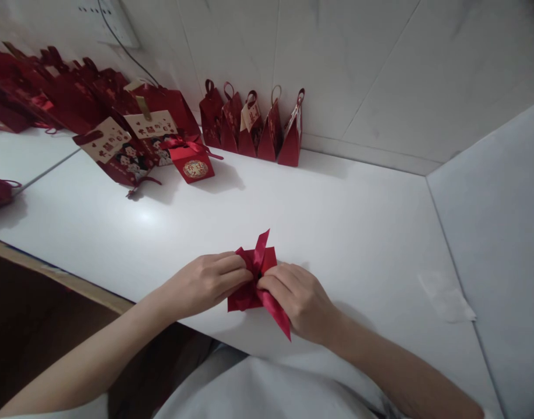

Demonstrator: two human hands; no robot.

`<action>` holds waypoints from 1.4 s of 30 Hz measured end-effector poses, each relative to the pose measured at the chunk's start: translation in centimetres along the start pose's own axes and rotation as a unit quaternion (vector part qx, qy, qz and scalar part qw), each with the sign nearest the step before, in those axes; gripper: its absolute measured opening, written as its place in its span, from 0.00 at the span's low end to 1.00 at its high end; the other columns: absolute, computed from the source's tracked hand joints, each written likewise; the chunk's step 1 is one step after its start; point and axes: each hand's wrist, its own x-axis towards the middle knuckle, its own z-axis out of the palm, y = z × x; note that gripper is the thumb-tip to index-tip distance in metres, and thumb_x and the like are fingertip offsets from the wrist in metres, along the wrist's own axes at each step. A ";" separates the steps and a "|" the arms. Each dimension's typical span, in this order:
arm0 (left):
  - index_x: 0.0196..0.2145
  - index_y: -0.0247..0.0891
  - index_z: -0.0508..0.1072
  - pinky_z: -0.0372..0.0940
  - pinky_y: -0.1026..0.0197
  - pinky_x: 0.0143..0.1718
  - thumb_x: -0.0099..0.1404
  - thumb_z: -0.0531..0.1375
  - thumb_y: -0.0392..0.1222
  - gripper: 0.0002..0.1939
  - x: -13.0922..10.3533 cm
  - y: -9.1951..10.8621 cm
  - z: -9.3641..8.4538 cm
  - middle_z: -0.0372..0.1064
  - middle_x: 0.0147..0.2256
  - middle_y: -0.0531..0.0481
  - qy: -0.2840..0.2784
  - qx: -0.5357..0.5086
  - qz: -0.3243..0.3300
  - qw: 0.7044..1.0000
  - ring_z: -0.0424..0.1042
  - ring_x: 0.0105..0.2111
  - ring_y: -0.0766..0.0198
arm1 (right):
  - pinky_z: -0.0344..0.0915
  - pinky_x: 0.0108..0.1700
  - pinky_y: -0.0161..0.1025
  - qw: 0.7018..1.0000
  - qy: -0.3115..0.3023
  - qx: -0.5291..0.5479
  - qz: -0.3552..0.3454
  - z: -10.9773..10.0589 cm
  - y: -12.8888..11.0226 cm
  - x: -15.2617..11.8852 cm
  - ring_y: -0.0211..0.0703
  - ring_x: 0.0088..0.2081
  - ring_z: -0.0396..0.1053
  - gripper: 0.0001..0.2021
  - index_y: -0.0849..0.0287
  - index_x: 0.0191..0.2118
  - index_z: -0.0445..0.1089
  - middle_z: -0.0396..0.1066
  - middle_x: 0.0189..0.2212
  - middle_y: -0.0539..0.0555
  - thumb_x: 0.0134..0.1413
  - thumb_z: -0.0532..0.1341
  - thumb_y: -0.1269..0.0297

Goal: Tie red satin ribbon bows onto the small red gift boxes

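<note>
A small red gift box [269, 257] stands on the white table [358, 244] close to its front edge. A red satin ribbon [276, 314] crosses over its top; one tail points up and away, the other hangs toward me on the right. My left hand [212, 282] is closed on the ribbon at the left of the box top. From the right, my right hand [299, 299] pinches the ribbon near the middle. The fingertips of both hands almost meet there, and they hide the knot or loop between them.
Several red boxes with loop handles [251, 125] stand in a row against the tiled wall. To their left are printed gift boxes [113, 151], a small ribbon-tied box [192, 163] and more red bags [61, 87]. A wall panel [494, 221] bounds the table at the right.
</note>
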 end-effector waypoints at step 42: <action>0.49 0.39 0.65 0.69 0.54 0.45 0.69 0.57 0.42 0.13 -0.2 1.0 0.0 0.72 0.45 0.46 0.102 -0.075 -0.276 0.953 0.72 0.44 0.59 | 0.63 0.26 0.35 0.982 0.055 0.110 0.144 1.0 -0.7 -0.1 0.38 0.28 0.64 0.06 0.60 0.36 0.66 0.67 0.30 0.53 0.59 0.54 0.76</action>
